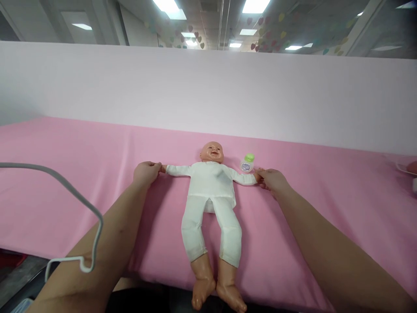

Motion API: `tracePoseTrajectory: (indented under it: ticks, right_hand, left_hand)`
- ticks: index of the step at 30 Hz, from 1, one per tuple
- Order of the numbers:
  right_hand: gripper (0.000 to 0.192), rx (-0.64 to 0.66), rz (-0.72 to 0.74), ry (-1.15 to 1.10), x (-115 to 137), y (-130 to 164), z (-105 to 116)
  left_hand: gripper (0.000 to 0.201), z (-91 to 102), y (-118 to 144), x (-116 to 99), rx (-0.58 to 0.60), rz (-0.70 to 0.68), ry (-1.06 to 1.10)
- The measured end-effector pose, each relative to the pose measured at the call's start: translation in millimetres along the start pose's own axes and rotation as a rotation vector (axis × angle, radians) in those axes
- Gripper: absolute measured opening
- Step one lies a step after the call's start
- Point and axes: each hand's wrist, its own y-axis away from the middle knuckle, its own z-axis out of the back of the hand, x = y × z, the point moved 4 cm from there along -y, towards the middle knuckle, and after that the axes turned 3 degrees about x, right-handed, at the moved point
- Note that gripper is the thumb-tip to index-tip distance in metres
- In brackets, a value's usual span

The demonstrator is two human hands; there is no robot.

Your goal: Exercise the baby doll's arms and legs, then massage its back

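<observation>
Pink sheeting (81, 182) covers the table where the doll (211, 195) lies face up at centre, your left hand (146, 172) closed on its 9 o'clock wrist, your right hand (272, 179) pinching its 3 o'clock wrist beside a small green-capped bottle (247, 163).

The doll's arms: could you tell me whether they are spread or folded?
Spread: the doll lies face up, the left hand and right hand holding its arms straight out sideways.

Left hand (146, 172) and right hand (272, 179) grip the doll's (212, 191) outstretched arms; small bottle (247, 163) beside it.
</observation>
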Motion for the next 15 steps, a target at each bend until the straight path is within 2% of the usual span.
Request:
tracePoseTrajectory:
  ticks: [6,11,15]
  right_hand:
    - [0.038,0.016,-0.028,0.188,-3.8,0.9,0.4]
    - [0.039,0.037,-0.001,0.23,-2.0,0.4,-2.4]
    - [0.038,0.041,0.015,0.22,-1.7,0.6,-4.0]
  left_hand:
    - [0.026,-2.6,-1.1,-3.9,0.055,-0.026,-0.161]
    - [0.022,-1.6,-1.7,-2.1,0.086,-0.066,-0.271]
    - [0.036,0.7,12.5,-11.3,0.066,-0.086,-0.281]
